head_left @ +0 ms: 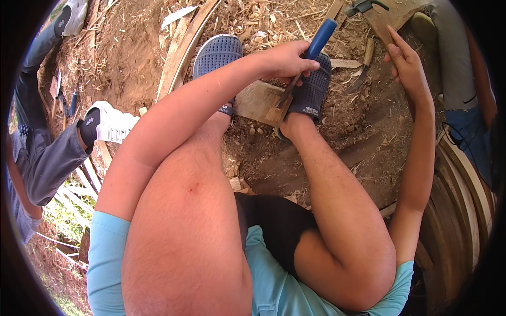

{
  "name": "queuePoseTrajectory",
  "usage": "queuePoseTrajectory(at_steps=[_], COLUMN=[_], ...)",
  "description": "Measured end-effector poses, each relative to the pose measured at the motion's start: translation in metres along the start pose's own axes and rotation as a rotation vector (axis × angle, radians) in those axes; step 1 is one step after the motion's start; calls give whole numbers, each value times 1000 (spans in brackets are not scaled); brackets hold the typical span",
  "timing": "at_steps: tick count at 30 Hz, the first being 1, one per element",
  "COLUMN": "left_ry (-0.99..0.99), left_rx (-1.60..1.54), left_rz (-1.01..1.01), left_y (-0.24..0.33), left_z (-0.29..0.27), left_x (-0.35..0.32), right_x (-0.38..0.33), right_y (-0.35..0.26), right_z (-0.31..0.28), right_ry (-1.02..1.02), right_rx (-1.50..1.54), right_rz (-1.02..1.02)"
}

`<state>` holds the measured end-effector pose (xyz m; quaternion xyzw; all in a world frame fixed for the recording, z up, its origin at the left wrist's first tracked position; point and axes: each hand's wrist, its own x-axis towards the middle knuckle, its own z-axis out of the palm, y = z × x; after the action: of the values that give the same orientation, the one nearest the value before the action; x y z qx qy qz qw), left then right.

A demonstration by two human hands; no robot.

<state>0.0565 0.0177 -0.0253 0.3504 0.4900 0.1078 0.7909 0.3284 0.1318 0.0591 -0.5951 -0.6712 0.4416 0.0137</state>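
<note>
My left hand (pixel 289 59) is closed around a chisel (pixel 321 38) with a blue handle. Its metal blade slants down onto a wooden block (pixel 257 101) on the ground, near a small notch at the block's right end. Grey-blue clogs (pixel 219 52) on my feet stand on either side of the block. Off to the right, my right hand (pixel 411 67) grips the wooden handle of a claw hammer (pixel 380 25). The hammer's dark head is at the top edge, raised apart from the chisel.
A curved blade with a wooden handle (pixel 368 55) lies on the dirt right of my foot. Long wood strips (pixel 182 47) and shavings are scattered ahead. Curved planks (pixel 457 195) are stacked at the right. Other people's legs (pixel 55 163) show at left and right.
</note>
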Motion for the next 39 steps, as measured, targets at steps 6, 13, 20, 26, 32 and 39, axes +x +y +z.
queuePoseTrajectory(at_steps=[6, 13, 20, 26, 32, 39], left_ry=[-28, -28, -54, -54, -36, -37], left_rx=[-7, -11, 2, 16, -14, -12], left_rz=[-10, -40, -58, -96, -85, -109], left_y=[3, -2, -2, 1, 1, 3], left_z=[-1, -3, -1, -1, -3, -1], left_x=[-2, 1, 6, 1, 5, 2], right_x=[5, 13, 18, 8, 16, 11], right_y=[-19, -21, -12, -14, -3, 7], right_z=[-5, -15, -22, -9, -14, -13], right_ry=[101, -58, -196, -277, -101, -54], right_rx=[59, -65, -129, -145, -50, -19], right_rz=[-12, -86, -36, -45, -29, 42])
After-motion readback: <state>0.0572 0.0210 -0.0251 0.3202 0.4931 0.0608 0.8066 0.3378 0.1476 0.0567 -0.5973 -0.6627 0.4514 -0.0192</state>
